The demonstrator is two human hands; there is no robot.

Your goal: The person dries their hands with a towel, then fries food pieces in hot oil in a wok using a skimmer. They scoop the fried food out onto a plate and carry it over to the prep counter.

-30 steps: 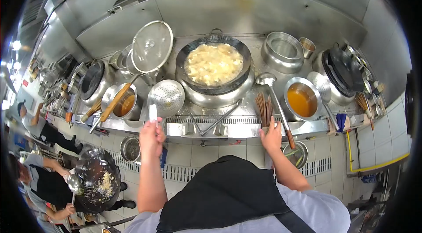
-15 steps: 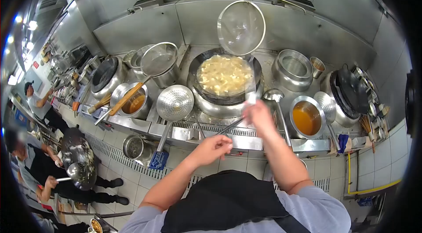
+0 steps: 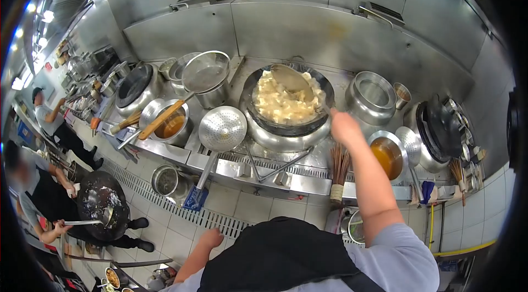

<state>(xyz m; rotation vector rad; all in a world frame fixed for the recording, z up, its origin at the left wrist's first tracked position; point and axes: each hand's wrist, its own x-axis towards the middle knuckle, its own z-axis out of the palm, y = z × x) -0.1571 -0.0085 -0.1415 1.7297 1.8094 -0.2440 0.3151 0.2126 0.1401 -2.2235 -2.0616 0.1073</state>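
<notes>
My right hand [image 3: 345,128] is closed around the handle of a round mesh strainer [image 3: 290,79]. The strainer's head lies tilted in the back part of a black wok [image 3: 258,117]. Around and below it, pale yellowish-white chunks of food [image 3: 278,104] fill the wok. My left hand [image 3: 211,238] hangs low in front of the stove, away from the wok. Its fingers are curled in, and nothing shows in them. A perforated skimmer [image 3: 223,128] lies left of the wok. Beside my right forearm stands a bamboo brush [image 3: 339,173].
A pot of brown liquid [image 3: 387,155] stands right of my forearm. Behind it is a steel pot [image 3: 372,98]. On the left, a wooden-handled tool [image 3: 163,120] lies across another pot [image 3: 179,137]. Another person [image 3: 47,187] holds a wok and ladle at left.
The mesh strainer has come down from above into the wok. My left hand has moved back, down and left. The view has shifted slightly, and the ladle on the right no longer shows.
</notes>
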